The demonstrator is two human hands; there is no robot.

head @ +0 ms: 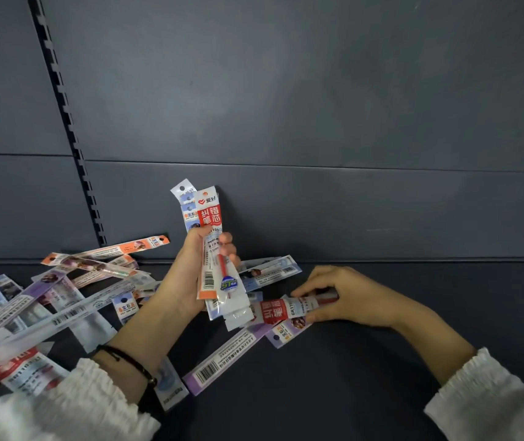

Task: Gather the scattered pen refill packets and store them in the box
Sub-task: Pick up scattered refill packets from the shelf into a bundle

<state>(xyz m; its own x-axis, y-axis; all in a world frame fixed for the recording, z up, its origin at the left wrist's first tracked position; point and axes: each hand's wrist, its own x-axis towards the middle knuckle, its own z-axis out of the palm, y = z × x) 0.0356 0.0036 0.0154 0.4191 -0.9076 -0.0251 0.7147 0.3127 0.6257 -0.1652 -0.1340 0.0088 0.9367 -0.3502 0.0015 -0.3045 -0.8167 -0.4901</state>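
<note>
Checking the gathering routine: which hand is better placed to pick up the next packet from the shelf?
Right. The right hand pinches the red packet lying on the shelf, so it only needs to lift. The left hand is full, gripping an upright bundle of packets.

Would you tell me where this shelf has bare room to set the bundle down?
Bare shelf lies right of the right hand, up to the back panel, and in front, between the purple barcode packet and the right sleeve. Left of the left hand packets overlap in a heap; between the hands it is crowded too.
</note>
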